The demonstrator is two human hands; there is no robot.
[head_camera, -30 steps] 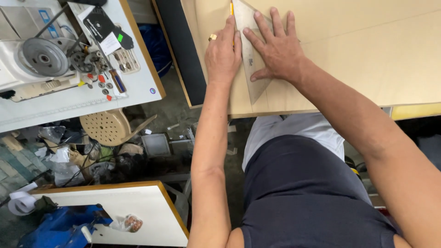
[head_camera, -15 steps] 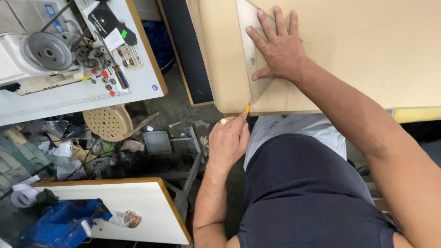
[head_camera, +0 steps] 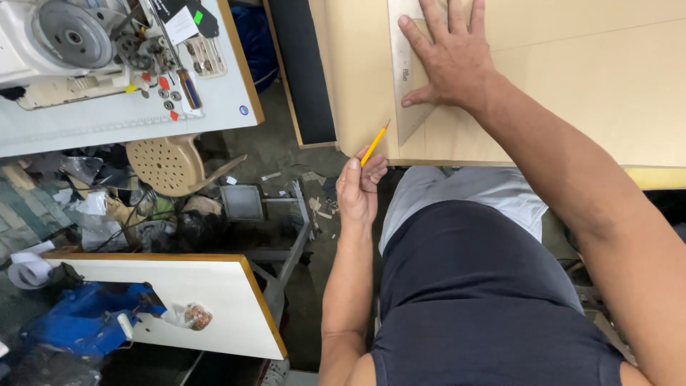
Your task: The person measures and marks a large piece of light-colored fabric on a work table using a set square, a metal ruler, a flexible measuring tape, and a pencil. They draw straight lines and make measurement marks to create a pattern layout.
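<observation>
Left hand (head_camera: 359,191) pinched on yellow pencil (head_camera: 374,144), just off near edge of tan board (head_camera: 572,86); right hand (head_camera: 451,61) flat, fingers spread, pinning clear ruler (head_camera: 404,71) to board. Ruler judged light, stiff, slippery; press mid-length

My left hand (head_camera: 359,187) pinches a yellow pencil (head_camera: 374,143) just off the board's (head_camera: 586,78) edge; my right hand (head_camera: 450,61) lies flat on the clear ruler (head_camera: 404,78).

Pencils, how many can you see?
1. A yellow pencil is in the left hand, below the table edge. The right hand holds no pencil, only presses a clear ruler. More could hide among the clutter.
</observation>
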